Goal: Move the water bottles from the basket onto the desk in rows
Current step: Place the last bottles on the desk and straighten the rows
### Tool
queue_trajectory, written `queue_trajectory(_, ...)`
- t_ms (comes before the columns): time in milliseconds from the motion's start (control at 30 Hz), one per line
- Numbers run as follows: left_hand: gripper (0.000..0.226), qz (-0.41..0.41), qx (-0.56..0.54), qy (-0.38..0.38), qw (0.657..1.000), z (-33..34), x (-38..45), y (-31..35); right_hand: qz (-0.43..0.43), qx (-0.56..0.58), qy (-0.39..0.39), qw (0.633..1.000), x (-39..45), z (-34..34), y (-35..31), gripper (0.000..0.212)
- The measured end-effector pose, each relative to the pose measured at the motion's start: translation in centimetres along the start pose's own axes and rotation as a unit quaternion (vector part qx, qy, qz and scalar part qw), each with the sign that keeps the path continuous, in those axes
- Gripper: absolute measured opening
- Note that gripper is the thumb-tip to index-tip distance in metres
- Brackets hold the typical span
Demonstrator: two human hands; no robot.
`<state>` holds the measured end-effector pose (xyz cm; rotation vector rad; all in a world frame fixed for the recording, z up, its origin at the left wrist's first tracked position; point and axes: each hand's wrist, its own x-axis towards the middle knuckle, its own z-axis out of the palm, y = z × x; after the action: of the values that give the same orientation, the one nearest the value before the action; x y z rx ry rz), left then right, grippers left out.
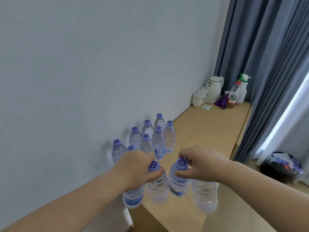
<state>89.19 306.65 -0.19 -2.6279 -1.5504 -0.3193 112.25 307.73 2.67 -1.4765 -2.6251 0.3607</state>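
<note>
Several clear water bottles with purple caps stand in two rows on the wooden desk along the wall. My left hand grips two bottles by their necks; one purple cap shows between the fingers and the other bottle hangs under the palm. My right hand likewise holds two bottles, one with its cap showing and another hanging below the wrist. All held bottles hover above the near end of the desk. The basket is out of view.
At the desk's far end stand a white kettle, two white mugs, a spray bottle, a jar and a purple cloth. Blue curtains hang on the right. A black bin sits on the floor beyond the desk's right edge.
</note>
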Motion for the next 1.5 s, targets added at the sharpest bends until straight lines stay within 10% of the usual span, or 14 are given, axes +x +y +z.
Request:
queue_trajectory(733,0.049,-0.354,0.108,-0.003,0.929,8.0,11.1,1.8,-0.475,0.012,-0.035,0.879,22.9,3.7,16.0,0.042)
queue_trajectory(1500,0.063,-0.342,0.021,0.078,0.936,10.1,7.5,-0.4,-0.284,0.098,0.004,0.954,21.0,5.2,15.9,0.054)
